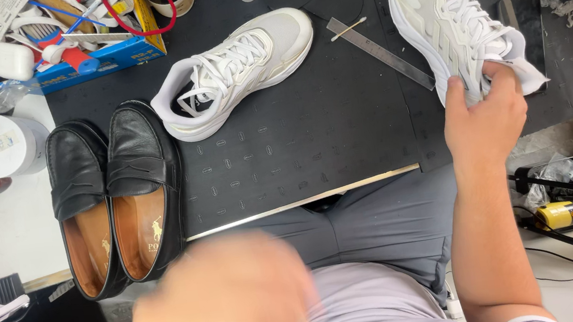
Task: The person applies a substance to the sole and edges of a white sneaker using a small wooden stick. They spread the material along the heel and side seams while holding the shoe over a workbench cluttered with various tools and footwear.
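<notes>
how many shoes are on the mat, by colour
white sneakers: 2, one lying free mid-mat, one gripped at the heel collar by the right hand
black loafers: 2, left one, right one, side by side at the mat's left edge
total: 4

This looks like a shoe-repair or shoe-cleaning workbench. A black work mat (299,145) covers the table; just left of the right hand (485,118) lies a metal ruler (382,53), and well to its left a blue box (95,57) crammed with tools, probably brushes and laces, though it is too cluttered to tell. Black loafers (117,203) wait near the blurred left hand (224,307).
</notes>
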